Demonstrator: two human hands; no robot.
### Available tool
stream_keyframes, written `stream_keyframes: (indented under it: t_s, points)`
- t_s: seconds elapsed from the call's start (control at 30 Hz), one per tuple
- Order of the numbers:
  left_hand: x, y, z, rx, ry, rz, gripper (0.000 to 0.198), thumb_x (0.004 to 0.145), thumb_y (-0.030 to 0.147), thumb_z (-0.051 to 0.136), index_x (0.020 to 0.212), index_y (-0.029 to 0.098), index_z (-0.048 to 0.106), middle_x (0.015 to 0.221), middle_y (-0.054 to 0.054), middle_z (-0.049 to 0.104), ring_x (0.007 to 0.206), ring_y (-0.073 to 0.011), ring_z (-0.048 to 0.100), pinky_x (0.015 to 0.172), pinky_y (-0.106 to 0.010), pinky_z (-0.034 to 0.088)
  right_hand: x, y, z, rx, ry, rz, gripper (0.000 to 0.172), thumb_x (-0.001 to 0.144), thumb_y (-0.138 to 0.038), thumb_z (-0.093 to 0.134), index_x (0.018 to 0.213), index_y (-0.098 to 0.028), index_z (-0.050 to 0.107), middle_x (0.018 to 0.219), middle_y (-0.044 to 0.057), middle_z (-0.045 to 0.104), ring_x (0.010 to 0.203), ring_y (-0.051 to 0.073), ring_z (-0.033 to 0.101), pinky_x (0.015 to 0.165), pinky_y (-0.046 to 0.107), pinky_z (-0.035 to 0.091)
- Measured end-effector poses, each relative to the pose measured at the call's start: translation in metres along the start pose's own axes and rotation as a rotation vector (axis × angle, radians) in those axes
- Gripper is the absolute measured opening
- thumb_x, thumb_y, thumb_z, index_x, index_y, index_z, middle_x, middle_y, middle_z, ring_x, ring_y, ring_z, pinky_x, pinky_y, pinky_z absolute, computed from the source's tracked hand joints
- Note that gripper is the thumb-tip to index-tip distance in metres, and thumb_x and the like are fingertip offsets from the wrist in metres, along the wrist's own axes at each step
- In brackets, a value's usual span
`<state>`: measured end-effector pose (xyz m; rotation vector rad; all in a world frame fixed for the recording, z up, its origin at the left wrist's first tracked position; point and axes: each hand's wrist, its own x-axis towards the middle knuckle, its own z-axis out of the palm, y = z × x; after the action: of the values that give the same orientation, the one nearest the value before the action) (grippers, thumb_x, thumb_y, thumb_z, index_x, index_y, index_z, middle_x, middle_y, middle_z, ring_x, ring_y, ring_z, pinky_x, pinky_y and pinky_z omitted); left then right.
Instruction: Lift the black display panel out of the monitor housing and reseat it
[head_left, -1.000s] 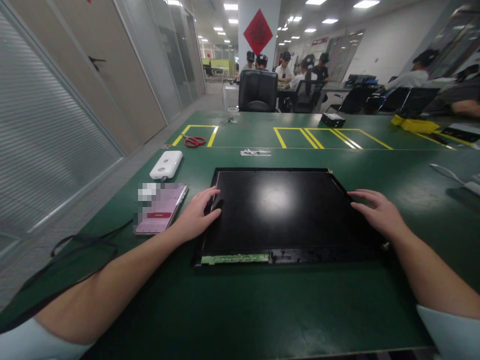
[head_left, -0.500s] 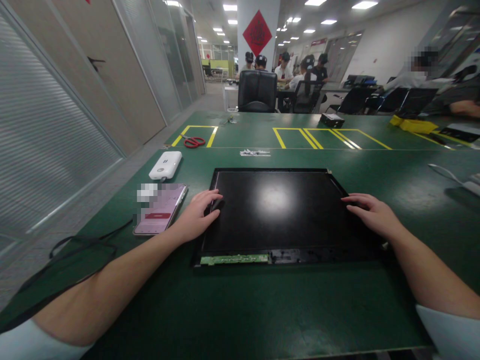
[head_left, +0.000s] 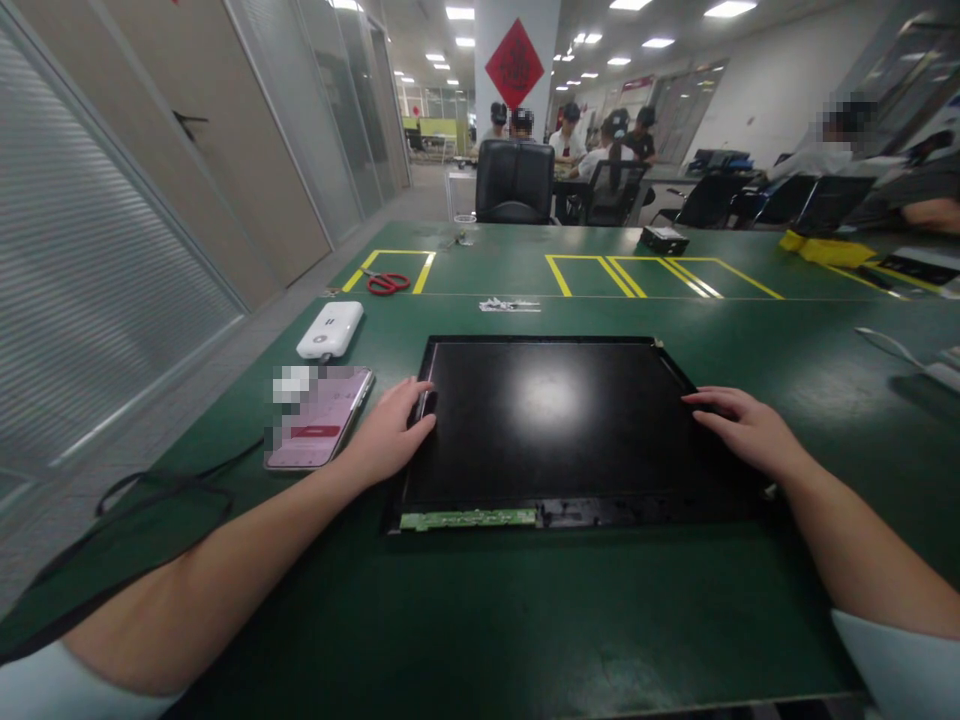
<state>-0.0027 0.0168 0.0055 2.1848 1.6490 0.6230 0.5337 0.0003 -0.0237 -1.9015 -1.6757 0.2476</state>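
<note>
Left hand (head_left: 386,430) and right hand (head_left: 750,432), loosely spread, flank the black panel (head_left: 555,440), seemingly steadying it; shifting it would need even pressure.

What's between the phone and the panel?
In the head view, the left hand lies between the phone and the panel, its fingertips at the panel's left edge; green table shows beyond the hand.
</note>
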Motion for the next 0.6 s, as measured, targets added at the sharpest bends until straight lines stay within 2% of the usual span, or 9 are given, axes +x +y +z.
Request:
stream_keyframes:
  t_s: [0.17, 0.27, 0.37, 0.47, 0.6]
  points:
    - [-0.0001, -0.0015, -0.0045, -0.143, 0.028, -0.062, 0.049, 0.090, 0.032, 0.056, 0.136, 0.020, 0.065, 0.154, -0.014, 0.061, 0.147, -0.0355, 0.052, 0.126, -0.056, 0.034, 0.0006, 0.0012, -0.0006, -0.018, 0.000, -0.012, 0.033, 0.078, -0.048, 0.064, 0.099, -0.030, 0.082, 0.128, 0.009, 0.073, 0.121, 0.034, 0.067, 0.105, 0.053, 0.053]
    - [0.0010, -0.0041, -0.0032, -0.403, 0.038, -0.058, 0.048, 0.088, 0.028, 0.058, 0.136, 0.023, 0.064, 0.144, -0.010, 0.069, 0.139, -0.0333, 0.060, 0.121, -0.056, 0.041, 0.0006, 0.0013, -0.0007, -0.012, 0.008, -0.017, 0.032, 0.077, -0.048, 0.065, 0.098, -0.031, 0.082, 0.128, 0.008, 0.073, 0.121, 0.034, 0.067, 0.105, 0.052, 0.053]
    - [0.0021, -0.0047, -0.0017, -0.689, 0.032, -0.055, 0.052, 0.087, 0.029, 0.065, 0.138, 0.023, 0.061, 0.140, -0.012, 0.071, 0.134, -0.0334, 0.064, 0.116, -0.055, 0.047, 0.0001, 0.0013, -0.0003, -0.006, 0.014, -0.018, 0.033, 0.077, -0.049, 0.065, 0.098, -0.031, 0.082, 0.126, 0.008, 0.073, 0.119, 0.034, 0.068, 0.103, 0.052, 0.054]
    - [0.0020, -0.0030, -0.0029, -0.861, 0.057, -0.084, 0.056, 0.084, 0.030, 0.072, 0.139, 0.023, 0.061, 0.147, -0.013, 0.067, 0.138, -0.0345, 0.060, 0.116, -0.054, 0.049, -0.0002, 0.0019, 0.0004, -0.005, 0.023, -0.028, 0.032, 0.077, -0.049, 0.064, 0.099, -0.032, 0.081, 0.124, 0.007, 0.074, 0.116, 0.033, 0.069, 0.101, 0.052, 0.055]
    - [0.0009, -0.0004, -0.0069, -0.962, 0.107, -0.157, 0.063, 0.078, 0.032, 0.080, 0.138, 0.022, 0.062, 0.159, -0.014, 0.056, 0.148, -0.0377, 0.051, 0.117, -0.056, 0.049, 0.0008, 0.0035, 0.0008, -0.008, 0.016, -0.035, 0.032, 0.077, -0.048, 0.064, 0.099, -0.031, 0.080, 0.124, 0.008, 0.074, 0.116, 0.032, 0.069, 0.102, 0.051, 0.055]
